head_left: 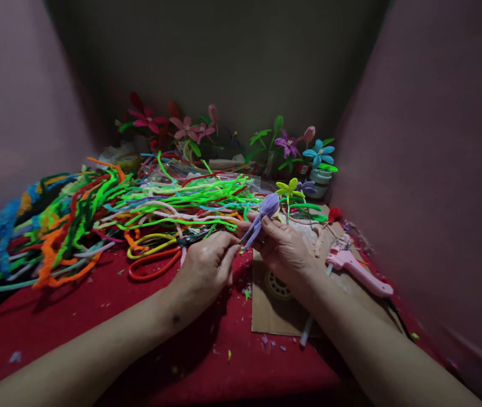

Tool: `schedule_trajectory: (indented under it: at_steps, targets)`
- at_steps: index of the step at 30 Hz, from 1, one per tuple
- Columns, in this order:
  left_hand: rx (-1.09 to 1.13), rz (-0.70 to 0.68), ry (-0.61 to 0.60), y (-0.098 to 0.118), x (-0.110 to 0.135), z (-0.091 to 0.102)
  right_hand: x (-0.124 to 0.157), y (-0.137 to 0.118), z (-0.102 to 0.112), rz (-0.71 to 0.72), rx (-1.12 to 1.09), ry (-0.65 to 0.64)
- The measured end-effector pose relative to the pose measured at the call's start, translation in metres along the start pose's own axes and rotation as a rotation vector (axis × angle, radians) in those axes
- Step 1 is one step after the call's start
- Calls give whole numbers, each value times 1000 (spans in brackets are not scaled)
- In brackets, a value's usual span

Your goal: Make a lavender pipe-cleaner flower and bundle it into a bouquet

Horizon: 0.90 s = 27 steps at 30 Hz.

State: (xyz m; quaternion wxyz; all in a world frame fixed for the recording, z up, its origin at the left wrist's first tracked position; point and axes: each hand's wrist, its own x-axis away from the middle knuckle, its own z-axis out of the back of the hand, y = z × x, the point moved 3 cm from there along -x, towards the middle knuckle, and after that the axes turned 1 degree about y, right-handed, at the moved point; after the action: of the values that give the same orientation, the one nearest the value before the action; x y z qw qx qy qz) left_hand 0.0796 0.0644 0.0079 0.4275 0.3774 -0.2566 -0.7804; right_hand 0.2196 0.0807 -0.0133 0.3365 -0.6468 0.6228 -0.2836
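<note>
A light purple pipe-cleaner flower bud [269, 206] with a thin stem is held up between both hands near the middle of the view. My right hand [285, 246] grips it just below the head, thumb pressed against it. The fingers of my left hand [213, 260] pinch the lower end of its stem. Just behind the bud stands a yellow pipe-cleaner flower [290, 189]. Under my right wrist lies a brown board [281, 319] with a round spool [279, 285] on it, partly covered by the hand.
Loose pipe cleaners [181, 198] heap across the left and middle of the red cloth [147, 345]. Scissors [156, 254] with yellow and red handles lie beside my left hand. A pink glue gun [359, 268] rests at right. Finished flowers [319, 152] stand along the back.
</note>
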Motion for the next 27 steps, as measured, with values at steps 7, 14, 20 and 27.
schedule_trajectory:
  at_steps: [7, 14, 20, 27]
  targets:
    - [76, 69, -75, -2, -1, 2, 2, 0, -2, 0, -13, -34]
    - [-166, -213, 60, 7, 4, 8, 2, -1, -3, 9, -34, -33]
    - [-188, -227, 86, 10, 8, 13, 1, -1, -1, 30, -10, -11]
    - [52, 48, -32, 0, 2, 5, 5, 0, -9, 14, 11, -29]
